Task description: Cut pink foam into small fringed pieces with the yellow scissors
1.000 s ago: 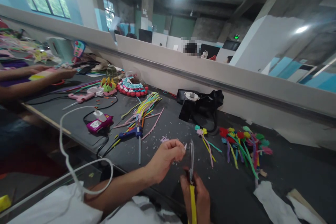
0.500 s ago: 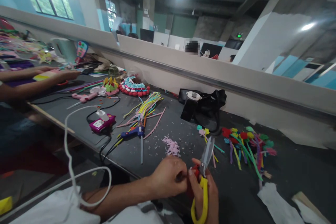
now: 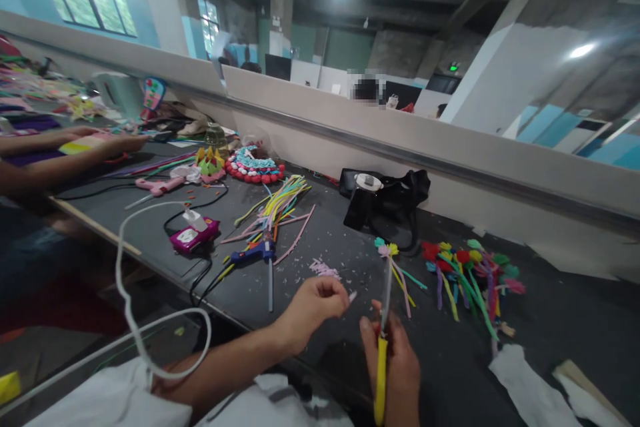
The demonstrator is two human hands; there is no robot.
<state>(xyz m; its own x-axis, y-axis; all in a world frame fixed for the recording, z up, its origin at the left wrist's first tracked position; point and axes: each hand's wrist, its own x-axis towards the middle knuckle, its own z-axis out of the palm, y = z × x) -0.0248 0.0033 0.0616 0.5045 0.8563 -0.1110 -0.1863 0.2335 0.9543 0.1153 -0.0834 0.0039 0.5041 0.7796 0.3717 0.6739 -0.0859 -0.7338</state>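
Note:
My right hand [image 3: 395,367] grips yellow-handled scissors [image 3: 383,340], blades pointing up and closed edge-on to me. My left hand [image 3: 313,307] is pinched on a tiny pale scrap [image 3: 353,295] just left of the blades. Both hands hover over the near edge of the dark table [image 3: 280,280]. A small heap of pink cuttings [image 3: 324,269] lies just beyond my left hand.
Pipe-cleaner flowers [image 3: 465,273] lie to the right, a blue glue gun [image 3: 255,253] and loose pipe cleaners [image 3: 275,207] to the left. A black bag [image 3: 385,203] sits by the partition. Another person's arms [image 3: 65,147] rest at far left. A white cable [image 3: 130,293] loops near me.
The scissors turned from tilted and slightly apart to upright and closed. My left hand drew away from the right hand, now pinching a small scrap to the left.

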